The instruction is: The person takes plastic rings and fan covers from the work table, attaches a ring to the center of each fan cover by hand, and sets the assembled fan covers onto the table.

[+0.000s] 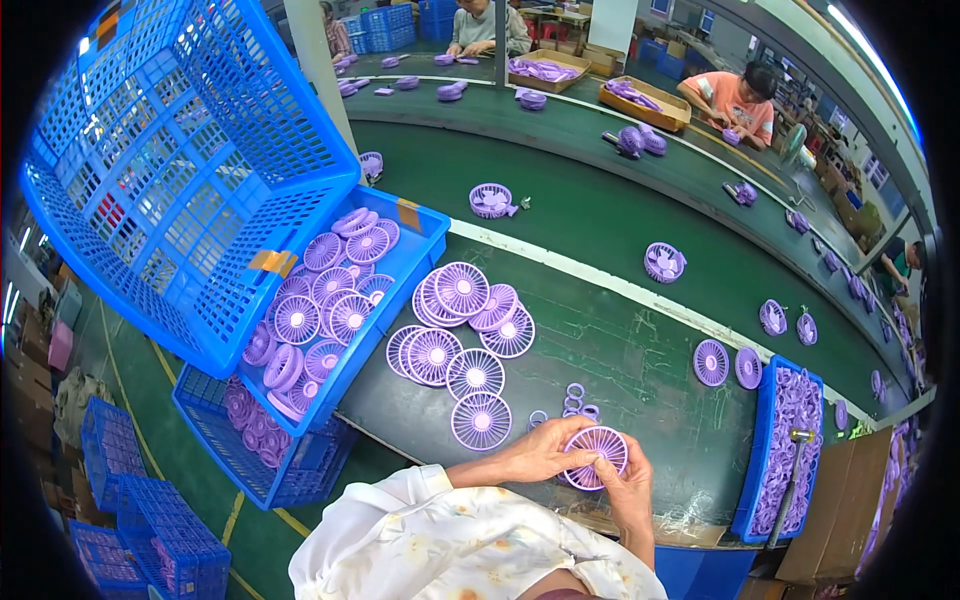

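Observation:
Near the front edge of the dark green worktop, a round purple fan grille is held between both hands. My left hand grips its left side, fingers closed on the rim. Opposite it, my right hand clasps the lower right side, thumb on the face. Just beyond the hands lie several small purple rings, partly covered by the left hand. To the left, loose purple grilles lie spread and overlapping on the worktop. Two more grilles lie to the right, by the worktop's far edge.
At left, a blue crate full of grilles sits under a large tilted blue crate. A blue bin of small purple parts, with a hammer across it, stands right. Beyond runs a green conveyor carrying fan parts; people work opposite.

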Tool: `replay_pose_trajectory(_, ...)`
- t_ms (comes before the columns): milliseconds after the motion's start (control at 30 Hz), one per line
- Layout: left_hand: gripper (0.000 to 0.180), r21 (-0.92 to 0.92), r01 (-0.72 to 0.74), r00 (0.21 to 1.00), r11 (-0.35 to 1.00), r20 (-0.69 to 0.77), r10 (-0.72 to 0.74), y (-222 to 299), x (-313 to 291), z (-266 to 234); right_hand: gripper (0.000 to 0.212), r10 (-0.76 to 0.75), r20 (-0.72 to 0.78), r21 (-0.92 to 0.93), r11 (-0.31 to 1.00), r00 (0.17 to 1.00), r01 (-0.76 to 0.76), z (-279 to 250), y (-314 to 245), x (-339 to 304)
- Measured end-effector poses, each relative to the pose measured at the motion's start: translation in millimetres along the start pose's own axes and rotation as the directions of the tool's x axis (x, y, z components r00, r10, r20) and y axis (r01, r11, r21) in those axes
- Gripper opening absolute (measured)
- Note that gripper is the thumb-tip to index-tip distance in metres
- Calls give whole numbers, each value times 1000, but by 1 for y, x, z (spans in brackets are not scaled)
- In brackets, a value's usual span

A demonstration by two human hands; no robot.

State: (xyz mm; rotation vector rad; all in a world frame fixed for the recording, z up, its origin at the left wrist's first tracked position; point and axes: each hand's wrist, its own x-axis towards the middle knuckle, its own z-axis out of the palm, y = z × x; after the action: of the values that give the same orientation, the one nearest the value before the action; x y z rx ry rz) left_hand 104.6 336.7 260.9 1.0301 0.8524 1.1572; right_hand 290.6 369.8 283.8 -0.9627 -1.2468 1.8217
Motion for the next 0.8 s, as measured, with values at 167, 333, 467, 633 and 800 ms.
replay_pose_trajectory(167, 37, -10, 9, 1000, 1000, -2, -9, 3, 2, 2, 43, -16, -27, 1, 1000, 999, 16, 2, -2, 0)
replay_pose_trajectory(333, 35, 18, -27, 999, 999, -34, 27, 9, 0, 6, 44, -20, -36, -48, 999, 999, 18, 3, -8, 0)
replay_pose_trajectory(467, 36, 110, -19, 999, 994, -28, 22, 5, 1, 4, 44, -33, -32, -32, 999, 999, 32, 1, -6, 0)
replay_pose_trajectory(633, 36, 155, -11, 999, 988, -40, 18, 5, 3, 3, 43, -22, -35, -12, 1000, 999, 21, -2, -1, 3)
replay_pose_trajectory(800, 37, 181, 8, 999, 983, -53, 1, -1, 6, 3, 43, -1, -52, 18, 1000, 999, 2, -3, 2, 5)
